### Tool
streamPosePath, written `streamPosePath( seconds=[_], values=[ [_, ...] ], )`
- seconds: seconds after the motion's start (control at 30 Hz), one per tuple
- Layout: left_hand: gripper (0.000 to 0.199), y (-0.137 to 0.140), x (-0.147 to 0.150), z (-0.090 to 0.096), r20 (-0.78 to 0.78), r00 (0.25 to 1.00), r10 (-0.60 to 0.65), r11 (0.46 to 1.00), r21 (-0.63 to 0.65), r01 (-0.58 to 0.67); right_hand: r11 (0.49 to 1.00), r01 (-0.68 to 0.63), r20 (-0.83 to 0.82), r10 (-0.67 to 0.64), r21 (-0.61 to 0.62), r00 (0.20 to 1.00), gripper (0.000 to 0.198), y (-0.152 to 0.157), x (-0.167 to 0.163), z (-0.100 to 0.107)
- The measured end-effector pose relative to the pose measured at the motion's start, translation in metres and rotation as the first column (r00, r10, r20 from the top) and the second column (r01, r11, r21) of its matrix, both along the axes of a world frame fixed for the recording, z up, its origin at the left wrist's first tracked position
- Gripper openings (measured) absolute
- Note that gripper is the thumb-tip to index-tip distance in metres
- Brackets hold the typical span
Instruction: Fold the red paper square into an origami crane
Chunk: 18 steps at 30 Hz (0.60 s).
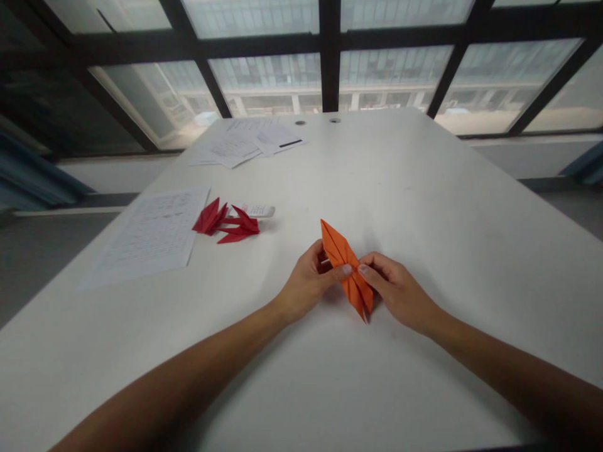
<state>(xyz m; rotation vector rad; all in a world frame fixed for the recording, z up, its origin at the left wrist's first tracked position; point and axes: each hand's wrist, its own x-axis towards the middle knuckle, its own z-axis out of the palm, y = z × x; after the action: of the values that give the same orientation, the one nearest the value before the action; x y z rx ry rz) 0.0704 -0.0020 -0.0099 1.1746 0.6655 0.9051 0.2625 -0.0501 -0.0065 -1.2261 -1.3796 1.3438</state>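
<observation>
A piece of folded orange origami paper (339,249) is held between my two hands, just above the white table (301,376). It is long and pointed at both ends, with creases running to its middle and a split at the near tip. My left hand (311,276) pinches it from the left, thumb on top near the centre. From the other side my right hand (394,285) grips it, its thumb close to the left one. The fingers beneath the paper are partly hidden.
Two red folded paper pieces (210,218) (240,226) lie to the left, beside a small white object with print (259,211). A printed sheet (146,232) lies at the left edge, more papers (245,143) farther back. Dark-framed windows (330,63) stand behind the table.
</observation>
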Motion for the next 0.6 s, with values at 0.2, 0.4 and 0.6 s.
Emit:
streamPosePath(
  seconds=[0.2,0.4,0.6],
  values=[
    [0.038,-0.0021,0.0018,0.0016,-0.034,0.999,0.029,0.999,-0.013,-0.029,0.990,0.078,0.073,-0.087,0.114,0.994,0.032,-0.0070,-0.0041,-0.0008],
    [0.030,-0.0052,0.0020,0.0056,-0.103,0.995,0.010,0.999,0.037,-0.007,0.940,0.060,0.371,-0.190,0.335,0.909,0.037,-0.0074,-0.0051,0.0016],
    [0.024,-0.0040,0.0040,0.0043,-0.068,0.998,-0.005,1.000,0.008,0.006,0.738,-0.103,0.509,-0.351,0.667,0.786,0.057,-0.0094,0.0003,-0.0012]
  ],
)
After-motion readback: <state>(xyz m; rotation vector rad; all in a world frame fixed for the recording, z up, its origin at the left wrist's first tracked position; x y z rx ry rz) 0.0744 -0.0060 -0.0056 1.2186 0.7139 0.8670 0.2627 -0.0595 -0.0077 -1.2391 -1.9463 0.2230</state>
